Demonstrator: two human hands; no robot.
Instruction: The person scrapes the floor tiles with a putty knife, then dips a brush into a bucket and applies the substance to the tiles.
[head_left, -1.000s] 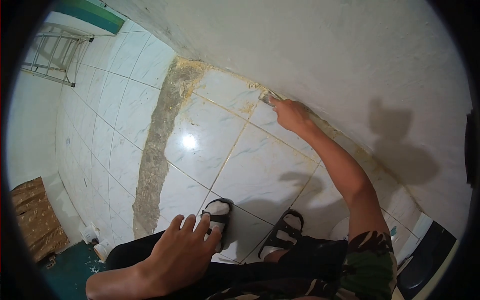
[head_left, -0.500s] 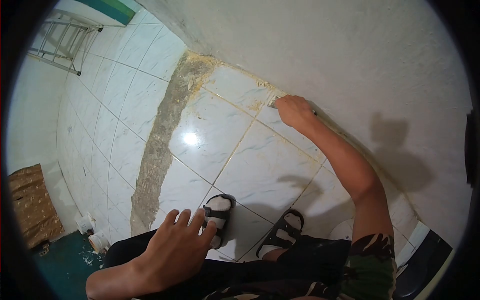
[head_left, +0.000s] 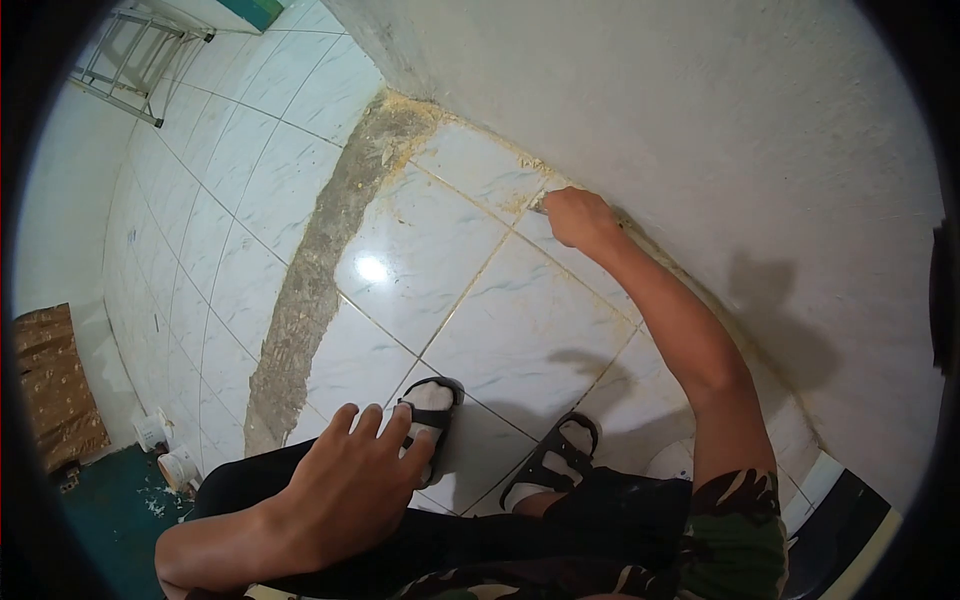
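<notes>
From where I stand, I see the person's right hand (head_left: 582,217) closed around a scraper (head_left: 537,205), knuckles up, right by the foot of the wall (head_left: 650,110). Most of the scraper is hidden under the fingers; a bit of blade pokes out on the left side, low over the tiles (head_left: 480,310), close to where some grout lines cross. I can't tell if its edge touches the floor. Yellowish crumbs (head_left: 400,104) lie along the wall's base, thickest at the far corner, with more smeared on the tiles just left of the scraper.

The left hand (head_left: 355,475) is open and holds nothing, palm down, fingers spread over the dark trousers (head_left: 450,540), its fingertips near the left sandal (head_left: 432,430). Whether it rests on the leg, I can't say. The right sandal (head_left: 555,465) is flat on the tiles too.

A rough grey strip (head_left: 320,250) runs from the far corner toward the near left. Over at far left there's a metal ladder (head_left: 125,65); at near left, two white tubs (head_left: 178,466) sit beside a green patch (head_left: 115,510), with a brown cloth (head_left: 60,385) behind.
</notes>
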